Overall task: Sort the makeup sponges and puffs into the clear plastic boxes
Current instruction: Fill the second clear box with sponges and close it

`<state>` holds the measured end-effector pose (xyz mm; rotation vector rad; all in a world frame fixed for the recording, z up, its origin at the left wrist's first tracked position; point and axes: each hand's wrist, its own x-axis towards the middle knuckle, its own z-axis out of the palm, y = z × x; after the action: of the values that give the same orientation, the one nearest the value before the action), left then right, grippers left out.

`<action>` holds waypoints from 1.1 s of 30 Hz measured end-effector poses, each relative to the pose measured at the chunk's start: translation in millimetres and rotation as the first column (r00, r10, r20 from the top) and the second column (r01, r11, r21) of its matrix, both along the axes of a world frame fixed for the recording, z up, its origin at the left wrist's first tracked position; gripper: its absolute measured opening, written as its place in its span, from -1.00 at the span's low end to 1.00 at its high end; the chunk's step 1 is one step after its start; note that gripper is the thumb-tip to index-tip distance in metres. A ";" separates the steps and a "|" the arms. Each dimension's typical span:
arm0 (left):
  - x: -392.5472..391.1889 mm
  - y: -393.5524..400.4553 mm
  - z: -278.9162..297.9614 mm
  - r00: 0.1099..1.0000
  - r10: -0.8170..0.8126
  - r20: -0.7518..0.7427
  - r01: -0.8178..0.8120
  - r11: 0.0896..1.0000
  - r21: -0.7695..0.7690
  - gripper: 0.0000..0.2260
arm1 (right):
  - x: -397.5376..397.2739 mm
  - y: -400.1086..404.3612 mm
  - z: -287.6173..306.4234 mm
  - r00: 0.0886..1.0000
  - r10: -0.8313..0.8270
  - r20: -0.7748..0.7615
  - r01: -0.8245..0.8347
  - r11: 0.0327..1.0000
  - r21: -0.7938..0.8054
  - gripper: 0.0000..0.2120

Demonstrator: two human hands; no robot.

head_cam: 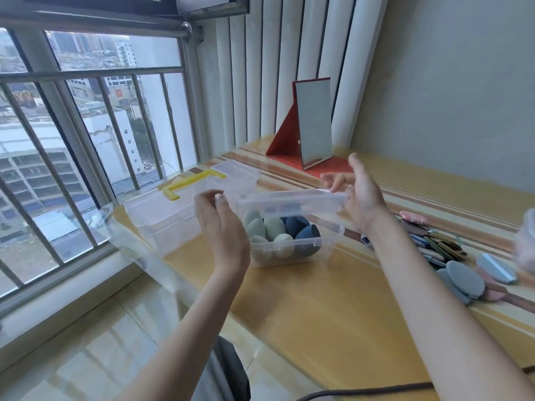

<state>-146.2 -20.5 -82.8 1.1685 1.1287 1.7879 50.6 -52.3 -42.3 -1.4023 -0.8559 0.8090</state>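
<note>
While the lid (292, 201) hangs level above the box (295, 250), its long axis runs left to right between the two hands, a little higher at the right end.

Right hand (360, 195): fingers (337, 179) curled over the lid's right end, pinching it; this hand carries the lid.
Left hand (223, 227): fingers (218, 199) loosely curved, just beside the lid's left end; whether they touch the edge cannot be told, and they hold nothing else.
Lid: clear plastic, directly over the box mouth, apart from the rim; the gap looks wider at the right. Judged next move: lower it straight down and press the edges onto the rim.
Box: clear plastic, on the surface (333, 308), between the forearms. Holds the egg-shaped sponges (275, 230), pale green at left, dark blue at right, piled near to the rim. The topmost ones may hinder the lid seating flat.
Second box (162, 218): clear, larger, just left of the first, open, with a yellow handle (191, 182) at its far side; seemingly no contents.
Third container (240, 176): clear, behind the others, details unclear.
Puffs (463, 280): flat grey-blue and pink pads, heaped on the surface well to the right, not yet boxed.
Mirror (314, 123): red stand, far edge of the surface, clear of the work.
Nothing stands between lid and box.
</note>
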 end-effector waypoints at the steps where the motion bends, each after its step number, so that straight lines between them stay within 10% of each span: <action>1: -1.6 -2.1 3.3 0.987 -0.098 0.126 0.107 0.992 -0.065 -0.85 | 1.2 -6.5 -0.2 0.988 0.013 0.153 -0.004 0.998 -0.062 -0.47; 4: -10.4 -6.8 -2.9 0.904 -0.415 0.097 0.424 0.901 -0.092 -0.72 | 8.4 -21.1 -12.8 0.946 0.124 0.300 -0.101 0.991 -0.090 -0.83; 8: -20.4 -13.3 -26.3 0.784 -0.570 -0.244 0.545 0.822 -0.169 -0.62 | 2.6 -35.6 -37.8 0.917 0.266 0.297 -0.227 0.961 -0.160 -0.31; 13: -28.7 -18.0 -21.9 0.739 -0.568 -0.361 0.555 0.818 -0.150 -0.81 | -8.9 -46.2 -34.0 0.899 0.287 0.331 -0.269 0.958 -0.101 -0.53; 18: -41.8 -12.0 -30.8 0.611 -0.641 -0.463 0.654 0.739 -0.160 -0.45 | -11.7 -63.0 -53.8 0.877 0.359 0.320 -0.343 0.933 -0.107 -0.29; 33: -42.4 -11.9 -33.3 0.647 -0.583 -0.491 0.618 0.778 -0.110 -0.53 | -16.8 -68.3 -56.0 0.901 0.259 0.349 -0.252 0.965 -0.066 -0.49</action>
<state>-188.6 -32.4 -116.1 1.8660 0.7878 1.0207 33.7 -120.6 -98.3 -1.4976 -1.3380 0.7712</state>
